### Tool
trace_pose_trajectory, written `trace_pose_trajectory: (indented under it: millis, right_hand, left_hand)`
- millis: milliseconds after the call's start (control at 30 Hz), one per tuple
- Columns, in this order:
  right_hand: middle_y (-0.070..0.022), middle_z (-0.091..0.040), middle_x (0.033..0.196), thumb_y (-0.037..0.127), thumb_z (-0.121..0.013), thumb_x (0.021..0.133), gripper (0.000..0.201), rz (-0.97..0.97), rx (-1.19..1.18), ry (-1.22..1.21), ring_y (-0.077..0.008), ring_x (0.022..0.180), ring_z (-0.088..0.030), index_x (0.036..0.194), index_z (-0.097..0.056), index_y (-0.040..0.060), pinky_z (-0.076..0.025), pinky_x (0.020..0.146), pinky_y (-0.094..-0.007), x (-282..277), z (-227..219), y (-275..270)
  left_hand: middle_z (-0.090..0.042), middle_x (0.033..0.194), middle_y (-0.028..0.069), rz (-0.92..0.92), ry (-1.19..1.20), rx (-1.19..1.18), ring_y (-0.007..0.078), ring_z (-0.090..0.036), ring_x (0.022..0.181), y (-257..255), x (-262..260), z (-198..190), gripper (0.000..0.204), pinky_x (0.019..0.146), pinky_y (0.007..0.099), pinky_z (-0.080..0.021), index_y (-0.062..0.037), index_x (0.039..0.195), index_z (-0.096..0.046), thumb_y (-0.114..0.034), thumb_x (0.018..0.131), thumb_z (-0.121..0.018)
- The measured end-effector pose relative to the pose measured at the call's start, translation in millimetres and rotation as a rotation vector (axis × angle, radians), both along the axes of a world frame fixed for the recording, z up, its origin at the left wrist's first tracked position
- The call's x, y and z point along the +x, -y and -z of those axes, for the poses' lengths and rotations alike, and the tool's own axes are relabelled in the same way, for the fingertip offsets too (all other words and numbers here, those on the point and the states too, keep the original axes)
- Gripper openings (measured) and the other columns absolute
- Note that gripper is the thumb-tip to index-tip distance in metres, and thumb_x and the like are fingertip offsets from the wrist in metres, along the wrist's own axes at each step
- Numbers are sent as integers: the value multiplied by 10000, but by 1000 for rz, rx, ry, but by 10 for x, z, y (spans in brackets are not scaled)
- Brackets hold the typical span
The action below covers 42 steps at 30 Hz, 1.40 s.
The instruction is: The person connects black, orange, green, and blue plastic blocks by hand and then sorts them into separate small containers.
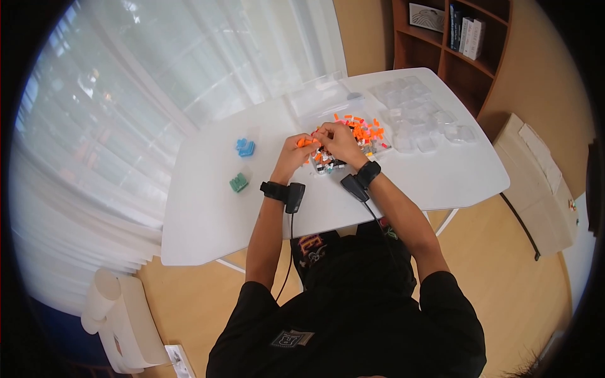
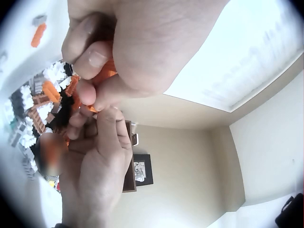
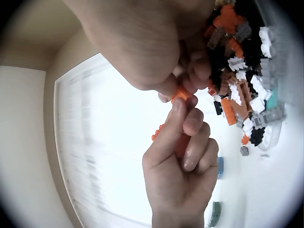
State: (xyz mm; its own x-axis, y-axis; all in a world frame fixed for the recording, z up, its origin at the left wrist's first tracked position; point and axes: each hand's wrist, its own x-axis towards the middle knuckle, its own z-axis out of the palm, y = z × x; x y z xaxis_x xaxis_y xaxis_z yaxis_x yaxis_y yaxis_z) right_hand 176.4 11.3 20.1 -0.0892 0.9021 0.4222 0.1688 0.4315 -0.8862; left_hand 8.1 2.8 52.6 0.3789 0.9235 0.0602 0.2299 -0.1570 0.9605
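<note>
Over the brick pile, my left hand [image 1: 291,157] and right hand [image 1: 341,143] meet at the fingertips. An orange toy brick [image 3: 182,93] is pinched between the fingertips of both hands. More orange bricks [image 3: 158,131] are tucked in the curled left fingers, partly hidden by them. Below and beside the hands lies a heap of small bricks [image 3: 242,92] in white, brown, black, grey and orange, within a clear tray [image 3: 275,135]. Loose orange bricks [image 1: 368,130] spread just right of the right hand.
A blue brick piece [image 1: 245,147] and a green one [image 1: 238,183] stand on the white table [image 1: 201,214] at left. Clear plastic containers [image 1: 413,113] cover the back right. A transparent bag [image 1: 328,104] lies behind the heap. Cables hang from both wrist cameras.
</note>
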Motion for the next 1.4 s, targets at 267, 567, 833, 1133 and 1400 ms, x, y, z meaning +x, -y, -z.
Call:
trace_pose_trajectory:
  millis: [267, 567, 833, 1133, 1400]
  right_hand:
    - [-16, -600, 636, 184, -665, 879, 215, -131, -6, 17, -55, 541, -541, 778, -608, 3, -423, 482, -218, 32, -4, -10]
    - [-12, -566, 601, 181, -631, 903, 218, -133, -67, -19, -59, 511, -523, 782, -594, 3, -414, 471, -228, 38, -59, 33]
    - [-58, -598, 622, 149, -628, 886, 189, 42, 265, 167, -108, 524, -550, 815, -603, -23, -441, 504, -274, -30, 8, 17]
    - [-160, -648, 775, 127, -632, 837, 167, 277, 313, -14, -226, 662, -619, 878, -651, -34, -485, 642, -309, 123, -79, -33]
    - [-90, -642, 725, 77, -630, 839, 131, -16, 146, 10, -132, 615, -598, 898, -666, -34, -489, 584, -264, 68, -126, 57]
  left_hand:
    - [-537, 660, -33, -52, -93, 106, 33, -425, 540, 0, 8, 67, 144, 469, 199, -339, -27, 912, -661, -157, 850, -665]
    - [-526, 644, -27, 12, -14, 30, 30, -336, 491, 49, 14, -31, 118, 453, 206, -279, -44, 839, -630, -154, 880, -613]
    - [-533, 637, -14, -3, 17, -22, 34, -344, 487, 32, 15, -36, 138, 455, 204, -280, -39, 829, -644, -163, 879, -612]
    - [-556, 653, -13, -73, -29, 60, 33, -385, 496, 47, 31, -11, 125, 436, 204, -318, -19, 878, -664, -141, 864, -638]
    - [-586, 679, -12, -90, -11, 82, 23, -395, 512, -23, -10, 46, 148, 445, 184, -310, -8, 893, -669, -151, 867, -645]
